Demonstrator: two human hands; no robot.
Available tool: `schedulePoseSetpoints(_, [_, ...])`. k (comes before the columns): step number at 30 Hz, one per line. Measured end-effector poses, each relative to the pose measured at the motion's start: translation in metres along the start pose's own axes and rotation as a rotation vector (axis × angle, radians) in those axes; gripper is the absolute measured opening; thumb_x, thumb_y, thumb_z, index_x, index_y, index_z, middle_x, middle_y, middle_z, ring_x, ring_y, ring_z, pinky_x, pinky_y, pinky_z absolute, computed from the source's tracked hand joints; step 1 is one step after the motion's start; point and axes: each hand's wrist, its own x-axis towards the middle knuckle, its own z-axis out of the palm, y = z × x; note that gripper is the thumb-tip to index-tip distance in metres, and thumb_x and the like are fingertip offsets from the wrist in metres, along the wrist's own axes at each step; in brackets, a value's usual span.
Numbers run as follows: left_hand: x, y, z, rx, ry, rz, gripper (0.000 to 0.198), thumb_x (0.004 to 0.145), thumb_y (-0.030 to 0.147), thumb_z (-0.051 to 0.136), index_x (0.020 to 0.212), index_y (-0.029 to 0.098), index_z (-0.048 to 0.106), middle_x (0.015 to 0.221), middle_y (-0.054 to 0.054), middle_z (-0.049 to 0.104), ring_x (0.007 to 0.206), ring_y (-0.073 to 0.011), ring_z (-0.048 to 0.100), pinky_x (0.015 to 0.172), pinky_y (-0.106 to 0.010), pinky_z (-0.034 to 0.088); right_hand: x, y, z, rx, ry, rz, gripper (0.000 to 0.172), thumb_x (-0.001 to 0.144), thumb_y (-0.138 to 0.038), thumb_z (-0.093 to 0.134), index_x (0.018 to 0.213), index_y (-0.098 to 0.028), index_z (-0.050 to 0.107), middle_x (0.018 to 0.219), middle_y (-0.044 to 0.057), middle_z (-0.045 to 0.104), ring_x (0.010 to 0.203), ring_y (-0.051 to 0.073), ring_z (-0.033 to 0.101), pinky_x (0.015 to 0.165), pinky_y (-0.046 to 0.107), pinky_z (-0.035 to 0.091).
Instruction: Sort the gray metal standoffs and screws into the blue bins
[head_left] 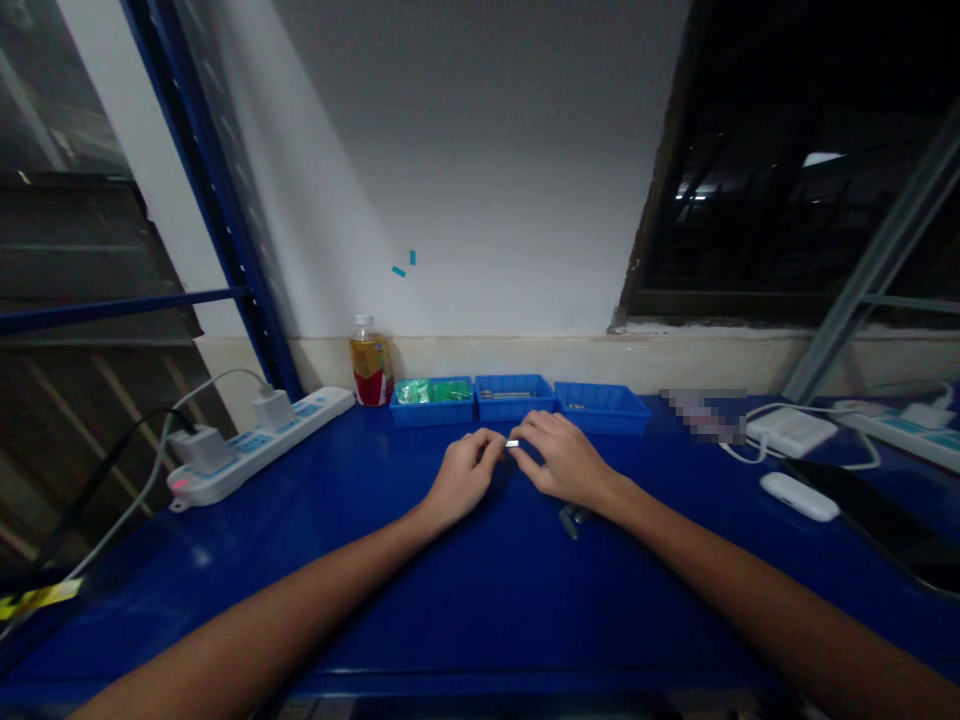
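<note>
Over the middle of the blue tabletop my two hands meet at a small, bright metallic piece point(512, 443), too small to name more exactly. Its left end is pinched in the fingertips of my left hand point(466, 472). The thumb and fingers of my right hand point(562, 455) close on its other end. Beneath my right wrist lie a few small dark grey metal-looking pieces point(570, 522), partly hidden by the forearm. Just beyond the hands stand a blue bin with green packets point(433, 412), a blue bin with thin rods point(516, 408) and a blue bin with small bits point(604, 412).
A drink bottle point(371, 362) stands by the left bin. A power strip point(259, 447) with plugs and cables lies at the left. On the right are a white charger point(791, 433), a white earbud case point(799, 497) and a dark phone or tablet point(877, 525). A wall rises behind.
</note>
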Motion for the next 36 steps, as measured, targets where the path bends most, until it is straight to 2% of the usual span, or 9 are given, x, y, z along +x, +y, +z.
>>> schedulePoseSetpoints(3, [-0.004, 0.005, 0.001, 0.112, -0.065, 0.032, 0.035, 0.091, 0.037, 0.041, 0.111, 0.014, 0.058, 0.099, -0.008, 0.065, 0.091, -0.021, 0.058, 0.083, -0.035, 0.044, 0.031, 0.024, -0.001, -0.086, -0.058, 0.137, 0.022, 0.087, -0.028, 0.049, 0.098, -0.016, 0.063, 0.097, 0.01, 0.062, 0.095, 0.021, 0.054, 0.084, 0.031, 0.039])
schedulePoseSetpoints(6, [-0.014, 0.02, 0.0, 0.274, -0.248, 0.28, 0.049, 0.086, 0.034, 0.051, 0.133, 0.022, 0.043, 0.124, -0.009, 0.054, 0.109, -0.0238, 0.049, 0.092, -0.041, 0.04, 0.076, 0.06, 0.007, -0.18, -0.293, 0.349, 0.032, 0.09, -0.035, 0.045, 0.106, -0.015, 0.065, 0.103, 0.012, 0.065, 0.098, 0.021, 0.057, 0.083, 0.027, 0.04])
schedulePoseSetpoints(9, [-0.025, 0.036, -0.002, 0.354, -0.447, 0.499, 0.04, 0.088, 0.029, 0.049, 0.128, 0.029, 0.048, 0.13, -0.005, 0.05, 0.115, -0.0231, 0.044, 0.093, -0.039, 0.037, 0.113, 0.089, 0.025, -0.191, -0.441, 0.395, 0.03, 0.086, -0.036, 0.054, 0.099, -0.015, 0.07, 0.094, 0.012, 0.07, 0.088, 0.02, 0.063, 0.074, 0.024, 0.043])
schedulePoseSetpoints(12, [-0.03, 0.045, -0.003, 0.402, -0.538, 0.546, 0.03, 0.09, 0.028, 0.047, 0.12, 0.027, 0.053, 0.116, -0.004, 0.058, 0.108, -0.0212, 0.048, 0.09, -0.035, 0.037, 0.13, 0.102, 0.045, -0.189, -0.576, 0.403, 0.024, 0.079, -0.033, 0.063, 0.093, -0.016, 0.073, 0.091, 0.011, 0.071, 0.084, 0.02, 0.065, 0.07, 0.022, 0.045])
schedulePoseSetpoints(18, [-0.028, 0.044, -0.004, 0.436, -0.514, 0.47, 0.017, 0.089, 0.036, 0.05, 0.097, 0.022, 0.056, 0.096, -0.003, 0.06, 0.095, -0.0194, 0.051, 0.082, -0.032, 0.037, 0.138, 0.095, 0.069, -0.256, -0.664, 0.371, 0.031, 0.076, -0.026, 0.069, 0.102, -0.01, 0.069, 0.108, 0.018, 0.065, 0.1, 0.027, 0.062, 0.082, 0.033, 0.048])
schedulePoseSetpoints(23, [-0.028, 0.041, -0.004, 0.422, -0.501, 0.446, 0.013, 0.087, 0.032, 0.052, 0.094, 0.021, 0.054, 0.092, -0.002, 0.059, 0.091, -0.019, 0.05, 0.08, -0.031, 0.038, 0.141, 0.087, 0.07, -0.344, -0.65, 0.363, 0.034, 0.084, -0.032, 0.062, 0.111, -0.012, 0.061, 0.116, 0.013, 0.061, 0.104, 0.023, 0.059, 0.088, 0.043, 0.048])
schedulePoseSetpoints(27, [-0.027, 0.04, -0.003, 0.408, -0.493, 0.433, 0.012, 0.089, 0.03, 0.049, 0.096, 0.021, 0.054, 0.094, -0.002, 0.059, 0.092, -0.0191, 0.05, 0.08, -0.032, 0.038, 0.136, 0.091, 0.067, -0.325, -0.619, 0.346, 0.027, 0.083, -0.023, 0.06, 0.107, -0.011, 0.065, 0.111, 0.017, 0.064, 0.103, 0.025, 0.06, 0.086, 0.034, 0.047])
schedulePoseSetpoints(30, [-0.027, 0.038, -0.003, 0.416, -0.466, 0.45, 0.019, 0.091, 0.03, 0.045, 0.107, 0.022, 0.053, 0.098, -0.003, 0.059, 0.094, -0.0196, 0.049, 0.079, -0.032, 0.038, 0.133, 0.096, 0.067, -0.272, -0.612, 0.322, 0.022, 0.078, -0.016, 0.061, 0.098, -0.016, 0.071, 0.1, 0.014, 0.069, 0.097, 0.024, 0.063, 0.079, 0.027, 0.046])
schedulePoseSetpoints(36, [-0.015, 0.02, -0.007, 0.406, -0.326, 0.419, 0.019, 0.093, 0.026, 0.043, 0.103, 0.021, 0.057, 0.099, -0.005, 0.059, 0.094, -0.0196, 0.049, 0.079, -0.032, 0.039, 0.129, 0.094, 0.057, -0.189, -0.444, 0.316, 0.022, 0.081, -0.023, 0.057, 0.098, -0.016, 0.071, 0.098, 0.012, 0.07, 0.093, 0.022, 0.063, 0.078, 0.025, 0.044])
